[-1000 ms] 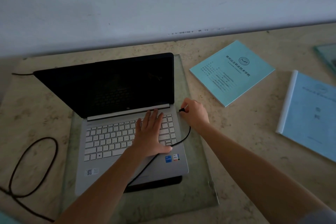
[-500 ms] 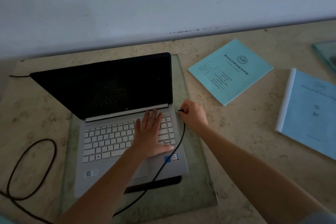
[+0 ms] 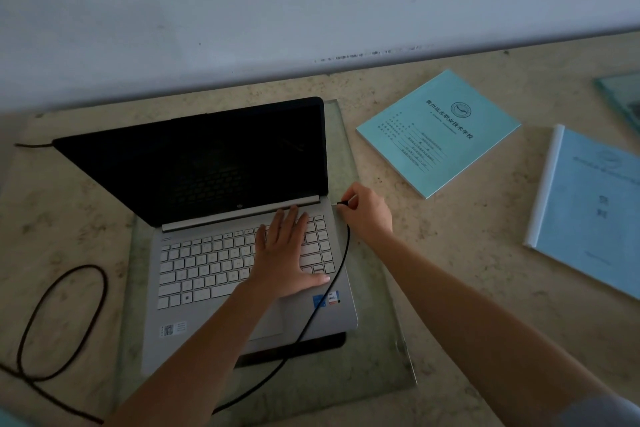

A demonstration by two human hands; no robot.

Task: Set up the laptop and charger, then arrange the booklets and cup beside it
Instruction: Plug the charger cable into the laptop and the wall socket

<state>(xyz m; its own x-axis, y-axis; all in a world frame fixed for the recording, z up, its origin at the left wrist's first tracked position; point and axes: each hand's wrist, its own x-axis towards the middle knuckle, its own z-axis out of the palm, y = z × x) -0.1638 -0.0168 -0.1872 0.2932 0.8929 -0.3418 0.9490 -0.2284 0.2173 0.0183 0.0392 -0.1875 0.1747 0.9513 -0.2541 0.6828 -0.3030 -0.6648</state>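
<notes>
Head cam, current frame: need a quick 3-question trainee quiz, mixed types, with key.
1. True or false: the left hand lies flat, fingers straight, on the keyboard of the laptop.
2. Multiple choice: what does the right hand pinch at the laptop's right edge? A) the charger plug B) a booklet C) a cup
3. Short answer: is the laptop's screen lit or dark?

Key: 1 true; 2 A; 3 dark.
</notes>
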